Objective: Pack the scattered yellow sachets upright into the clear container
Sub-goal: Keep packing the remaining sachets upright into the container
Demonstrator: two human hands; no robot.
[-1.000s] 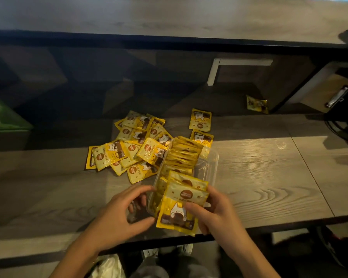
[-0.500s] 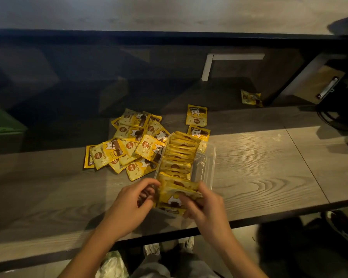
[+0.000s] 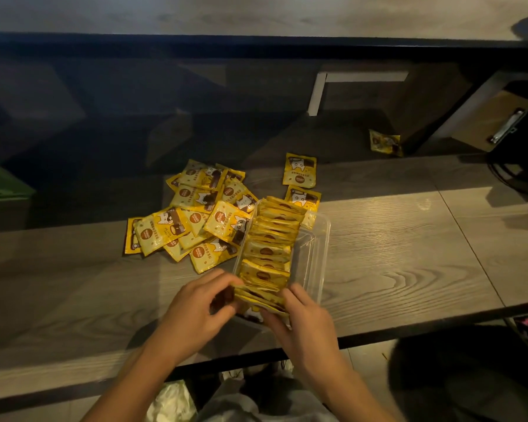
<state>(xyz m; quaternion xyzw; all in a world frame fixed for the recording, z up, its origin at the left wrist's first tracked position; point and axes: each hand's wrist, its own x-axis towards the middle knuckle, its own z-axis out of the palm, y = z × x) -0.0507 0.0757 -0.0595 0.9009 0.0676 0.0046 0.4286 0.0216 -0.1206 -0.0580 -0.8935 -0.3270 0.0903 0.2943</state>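
Now that the small bunch of yellow foil sachets (image 3: 261,296) has gone down from the air into the near end of the clear plastic container (image 3: 319,242), the left hand (image 3: 195,312) and right hand (image 3: 302,324) pinch it upright; the loose sachet pile (image 3: 195,220) beside the container waits.

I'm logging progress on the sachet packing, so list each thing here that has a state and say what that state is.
clear container: open, partly filled.
packed sachets: upright in a row.
loose sachets: lying in a heap left of the container.
near-end sachets: gripped between both hands.
left hand: gripping.
right hand: gripping.
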